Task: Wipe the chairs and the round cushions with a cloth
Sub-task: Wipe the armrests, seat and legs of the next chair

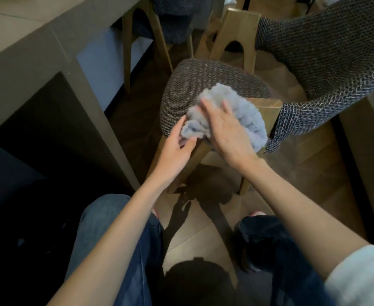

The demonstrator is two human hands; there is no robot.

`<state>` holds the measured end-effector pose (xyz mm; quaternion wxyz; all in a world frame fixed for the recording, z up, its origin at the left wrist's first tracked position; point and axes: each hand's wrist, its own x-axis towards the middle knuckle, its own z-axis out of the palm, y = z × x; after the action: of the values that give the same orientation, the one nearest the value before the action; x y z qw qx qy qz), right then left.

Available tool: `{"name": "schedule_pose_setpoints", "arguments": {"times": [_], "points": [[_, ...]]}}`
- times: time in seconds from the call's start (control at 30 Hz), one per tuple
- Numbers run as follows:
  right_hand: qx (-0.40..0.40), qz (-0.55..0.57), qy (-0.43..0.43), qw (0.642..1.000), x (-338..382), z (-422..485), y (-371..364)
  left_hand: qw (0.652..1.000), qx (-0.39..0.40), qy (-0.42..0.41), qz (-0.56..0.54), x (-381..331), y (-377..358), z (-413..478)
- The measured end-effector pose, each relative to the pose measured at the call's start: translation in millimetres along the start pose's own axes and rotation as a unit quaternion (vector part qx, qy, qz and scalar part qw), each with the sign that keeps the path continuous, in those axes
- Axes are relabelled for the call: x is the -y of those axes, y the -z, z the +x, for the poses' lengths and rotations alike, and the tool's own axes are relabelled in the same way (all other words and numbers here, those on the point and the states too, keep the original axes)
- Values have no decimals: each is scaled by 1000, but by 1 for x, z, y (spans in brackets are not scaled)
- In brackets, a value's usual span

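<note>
**Cloth at the seat's near edge**

A table leg (89, 102) crowds the left and the backrest (327, 62) curves round the right, with floor (194, 235) open on the near side. The cloth (247, 115) is bunched on the seat (192, 85). The left hand (177, 149) pinches its corner. The right hand (228, 133) lies flat on top, fingers spread.

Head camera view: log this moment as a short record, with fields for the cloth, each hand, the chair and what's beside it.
cloth: fluffy pale blue cloth, bunched, lying on the near side of the cushion
left hand: left hand grips the cloth's near corner between thumb and fingers
right hand: right hand has its fingers spread, pressing on top of the cloth
chair: chair with wooden frame, rounded woven grey cushion, woven backrest curving on the right
surroundings: table at left; second chair beyond
</note>
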<state>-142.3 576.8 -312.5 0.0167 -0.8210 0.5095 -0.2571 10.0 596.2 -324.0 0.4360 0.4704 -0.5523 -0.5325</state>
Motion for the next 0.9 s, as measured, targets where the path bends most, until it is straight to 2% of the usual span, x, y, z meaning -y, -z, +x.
{"name": "schedule_pose_setpoints", "arguments": {"times": [0.1,0.17,0.27,0.43,0.47,0.5,0.57,0.6,0.63,0.77,0.83,0.9], "points": [[30,70,-41,996,0,-28,-19,996,20,56,-71,10,12,-9],[-14,124,-78,989,3,-44,-22,998,33,37,-30,15,9,-12],[-79,188,-111,973,11,-56,-19,1000,8,18,-1,15,-2,-14],[-59,284,-207,934,9,-84,-8,999,-9,9,29,25,-3,-20],[-42,327,-248,911,6,-89,-7,999,-8,13,35,27,0,-21],[-26,395,-295,870,4,-94,-5,999,-4,24,32,30,2,-22],[-14,536,-379,754,-1,-103,-7,999,9,38,28,33,5,-22],[-16,574,-411,708,-5,-108,-10,999,9,37,38,35,7,-23],[-16,584,-436,685,-9,-113,-13,998,0,29,60,37,8,-24],[-25,536,-519,665,-22,-119,-14,969,-129,-22,212,45,24,-22],[-60,518,-556,647,-27,-119,-13,959,-172,10,226,47,33,-17],[-96,525,-570,625,-30,-119,-11,957,-168,59,231,50,36,-14]]}}
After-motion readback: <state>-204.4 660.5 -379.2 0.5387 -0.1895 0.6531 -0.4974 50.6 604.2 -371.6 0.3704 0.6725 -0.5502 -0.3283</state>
